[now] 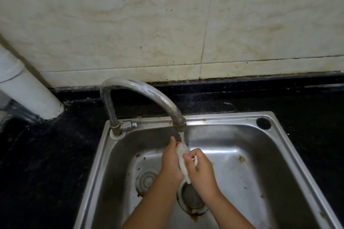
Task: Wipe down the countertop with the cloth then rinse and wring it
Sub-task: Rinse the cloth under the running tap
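Over the steel sink [247, 147], both hands hold the white cloth [182, 161] bunched into a roll. Its long axis runs from under the faucet [145, 93] spout down toward the drain [191, 196]. The left hand [170, 161] wraps it with curled fingers; the right hand [200, 168] pinches it, fingers tightly curled.
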`<action>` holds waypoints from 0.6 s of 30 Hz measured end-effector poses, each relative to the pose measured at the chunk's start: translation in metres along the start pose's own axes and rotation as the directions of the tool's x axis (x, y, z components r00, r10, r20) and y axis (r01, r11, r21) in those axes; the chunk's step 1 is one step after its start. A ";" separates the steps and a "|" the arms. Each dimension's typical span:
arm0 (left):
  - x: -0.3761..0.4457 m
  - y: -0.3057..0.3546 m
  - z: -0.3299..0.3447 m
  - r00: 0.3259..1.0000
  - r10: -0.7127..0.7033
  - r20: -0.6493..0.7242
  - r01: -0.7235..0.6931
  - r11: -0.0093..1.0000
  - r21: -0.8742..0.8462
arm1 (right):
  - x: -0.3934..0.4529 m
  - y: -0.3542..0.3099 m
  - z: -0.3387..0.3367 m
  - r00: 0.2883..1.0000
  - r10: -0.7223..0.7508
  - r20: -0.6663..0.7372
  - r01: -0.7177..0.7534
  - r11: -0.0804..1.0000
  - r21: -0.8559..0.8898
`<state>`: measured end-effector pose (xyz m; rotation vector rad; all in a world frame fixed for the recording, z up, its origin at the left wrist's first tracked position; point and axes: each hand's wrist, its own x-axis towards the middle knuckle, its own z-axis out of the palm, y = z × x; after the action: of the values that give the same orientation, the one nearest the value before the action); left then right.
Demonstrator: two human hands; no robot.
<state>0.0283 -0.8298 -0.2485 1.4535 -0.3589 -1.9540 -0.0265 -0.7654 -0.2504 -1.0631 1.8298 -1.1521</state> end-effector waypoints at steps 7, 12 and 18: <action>-0.005 -0.008 -0.007 0.999 0.025 0.046 -0.031 0.990 0.138 | 0.023 0.002 -0.006 1.000 0.031 0.000 -0.031 0.987 -0.160; -0.005 0.003 -0.010 0.996 0.005 0.092 -0.012 0.997 0.073 | 0.025 0.004 -0.018 0.907 0.330 0.260 -0.405 0.853 0.330; 0.001 0.008 -0.015 0.988 0.154 0.031 -0.156 0.979 0.131 | 0.027 0.006 -0.023 0.883 0.367 0.293 -0.469 0.730 0.496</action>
<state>0.0449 -0.8338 -0.2503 1.4430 -0.6037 -1.8503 -0.0590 -0.7804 -0.2515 -0.3618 1.3579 -1.1567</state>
